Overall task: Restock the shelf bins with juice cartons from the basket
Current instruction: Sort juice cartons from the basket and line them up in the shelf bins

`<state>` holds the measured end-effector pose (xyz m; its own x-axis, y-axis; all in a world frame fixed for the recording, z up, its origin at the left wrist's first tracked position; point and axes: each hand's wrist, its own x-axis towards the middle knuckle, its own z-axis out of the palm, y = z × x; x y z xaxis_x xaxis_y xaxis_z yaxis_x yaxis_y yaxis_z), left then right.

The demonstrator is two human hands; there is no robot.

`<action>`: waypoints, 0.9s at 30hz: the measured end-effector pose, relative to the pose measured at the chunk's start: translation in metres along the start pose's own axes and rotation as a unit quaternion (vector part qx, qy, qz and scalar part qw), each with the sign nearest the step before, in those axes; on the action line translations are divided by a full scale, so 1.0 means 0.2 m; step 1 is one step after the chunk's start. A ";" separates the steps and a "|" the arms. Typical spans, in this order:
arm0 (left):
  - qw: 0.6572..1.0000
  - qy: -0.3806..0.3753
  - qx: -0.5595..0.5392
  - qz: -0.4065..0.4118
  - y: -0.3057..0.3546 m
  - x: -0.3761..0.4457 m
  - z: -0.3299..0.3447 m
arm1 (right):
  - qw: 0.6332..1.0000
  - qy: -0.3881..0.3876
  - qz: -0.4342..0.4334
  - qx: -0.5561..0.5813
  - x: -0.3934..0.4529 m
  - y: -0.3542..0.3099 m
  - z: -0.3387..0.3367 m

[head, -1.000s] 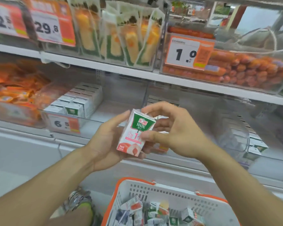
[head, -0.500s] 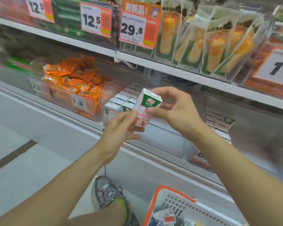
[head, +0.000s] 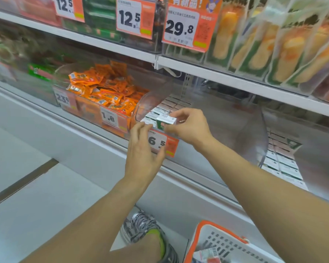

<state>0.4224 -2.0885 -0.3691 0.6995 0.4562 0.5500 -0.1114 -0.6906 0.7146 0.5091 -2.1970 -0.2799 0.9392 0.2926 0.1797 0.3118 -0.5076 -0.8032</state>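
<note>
My right hand [head: 190,128] grips a small white and green juice carton [head: 165,121] at the front lip of a clear shelf bin [head: 152,100]. The carton sits low, among rows of like cartons [head: 171,105] inside that bin. My left hand [head: 142,152] hovers just below and left of the carton, fingers apart, in front of the 6.5 price tag [head: 162,142]. The white basket with an orange rim [head: 217,242] stands at the bottom right, only its near corner showing, with a carton or two visible inside.
A bin of orange snack packets [head: 104,92] sits left of the juice bin. Another clear bin with cartons [head: 281,162] lies to the right. A shelf above carries packaged corn [head: 254,44] and price signs. A sneaker [head: 141,232] rests on the floor beside the basket.
My right hand has lowered the carton from in front of the shelf down into the front of the bin. My left hand has come off it. The view has swung left.
</note>
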 end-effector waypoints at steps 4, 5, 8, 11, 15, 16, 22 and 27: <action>1.000 -0.004 0.007 0.001 0.00 0.00 0.00 | 0.999 -0.013 -0.004 -0.033 0.00 0.03 0.03; 1.000 -0.008 0.010 0.000 0.00 0.00 0.00 | 0.997 -0.020 -0.017 -0.068 -0.01 0.03 0.03; 1.000 -0.018 0.024 0.003 0.00 0.00 0.00 | 0.986 -0.056 -0.039 -0.152 -0.03 0.01 0.03; 0.999 -0.028 0.032 0.005 0.00 -0.01 -0.01 | 0.978 -0.089 -0.036 -0.185 -0.05 0.02 0.00; 1.000 0.020 0.017 0.006 0.03 -0.02 -0.05 | 0.982 0.038 -0.127 -0.132 -0.20 0.06 -0.15; 0.999 0.033 0.007 0.009 0.06 -0.03 -0.06 | 0.979 0.072 -0.160 -0.105 -0.30 0.07 -0.21; 0.980 -0.197 -0.023 0.018 0.29 -0.33 0.07 | 0.994 -0.001 -0.104 -0.036 -0.92 0.49 -0.47; 0.863 -0.504 -0.016 0.022 0.36 -0.88 0.34 | 0.965 -0.218 0.108 -0.100 -1.28 1.14 -0.54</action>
<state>0.3400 -2.2571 -0.4430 0.9513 -0.3011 -0.0666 -0.1623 -0.6724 0.7222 0.3544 -2.4748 -0.4474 0.8491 0.4535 -0.2709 0.1780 -0.7284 -0.6616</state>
